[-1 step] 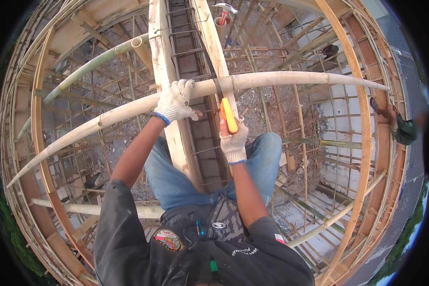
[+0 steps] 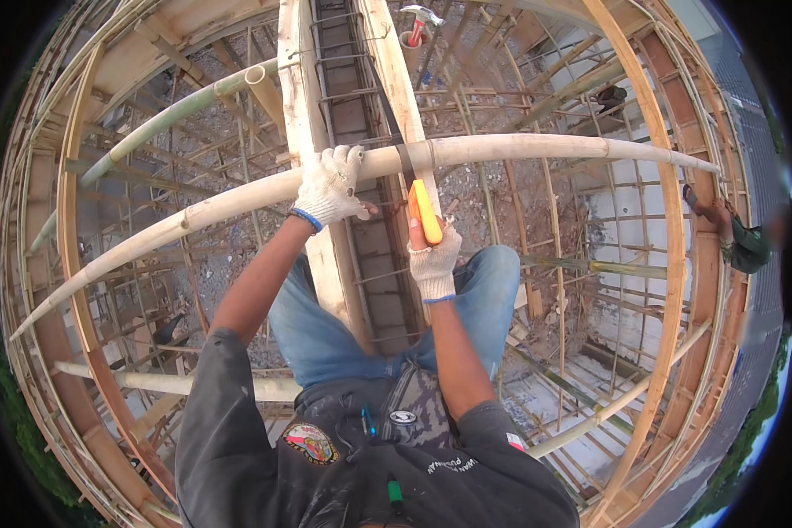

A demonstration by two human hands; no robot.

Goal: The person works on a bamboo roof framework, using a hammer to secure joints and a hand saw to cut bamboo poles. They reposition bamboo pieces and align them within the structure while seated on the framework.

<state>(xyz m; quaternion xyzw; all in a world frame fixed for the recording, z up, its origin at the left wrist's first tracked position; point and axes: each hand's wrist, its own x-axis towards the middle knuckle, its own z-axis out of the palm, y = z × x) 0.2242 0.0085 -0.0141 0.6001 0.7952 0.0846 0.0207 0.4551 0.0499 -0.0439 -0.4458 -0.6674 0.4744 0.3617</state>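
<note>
A long pale bamboo pole [image 2: 519, 147] lies crosswise over two timber boards, curving across the view. My left hand [image 2: 327, 185], in a white knitted glove with a blue cuff, grips the pole from above, left of the saw. The fingers curl over its far side and the thumb points right. In my gloved right hand [image 2: 433, 257] is a hand saw [image 2: 426, 213], held by its yellow-orange handle. Its dark narrow blade runs away from me across the pole, just right of my left hand. The blade's teeth are too blurred to make out.
Between the left board [image 2: 301, 97] and right board [image 2: 389, 70] runs a rebar cage [image 2: 339, 66] in a trough, with my knees astride it. A red-handled hammer [image 2: 418, 28] stands in a bamboo tube. Bamboo scaffolding surrounds a deep drop; another person [image 2: 746, 245] is at the right.
The view has shifted very slightly. Both hands keep their hold on the pole and the saw, with hardly any visible movement.
</note>
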